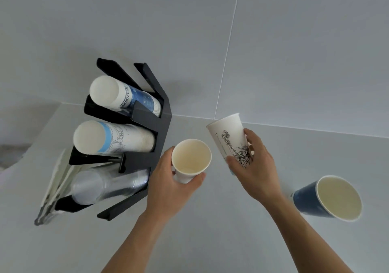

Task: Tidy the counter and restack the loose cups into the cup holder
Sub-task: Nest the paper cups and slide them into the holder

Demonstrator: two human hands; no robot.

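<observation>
The left hand (168, 180) is gripping a small cup (190, 161) at the centre, fingers and thumb curled round its wall so that most of the outside is hidden; only its pale inside is showing, mouth tipped toward the camera. At 3 o'clock of it, the right hand (255, 167) is wrapping its fingers round a tall cup (230, 139) held upside down and tilted, base pointing to 12 o'clock; the rim is lying under the palm, out of sight. A line drawing of the Statue of Liberty is running down this cup, with a thin line of print beside it too small to read. At 4 o'clock, well apart, a blue cup (328, 198) is standing on the counter (210, 241), its far side hidden. At 9 o'clock the black holder (157, 138) is carrying three slanted stacks: a top stack (124, 96) with a blue band and blurred lettering that cannot be read, a middle stack (113, 138) with a skyline sketch, and a clear stack (105, 184) at the bottom, hard to make out. Long wrapped items (54, 188) at the holder's 8 o'clock are lying blurred; what they are cannot be told.
</observation>
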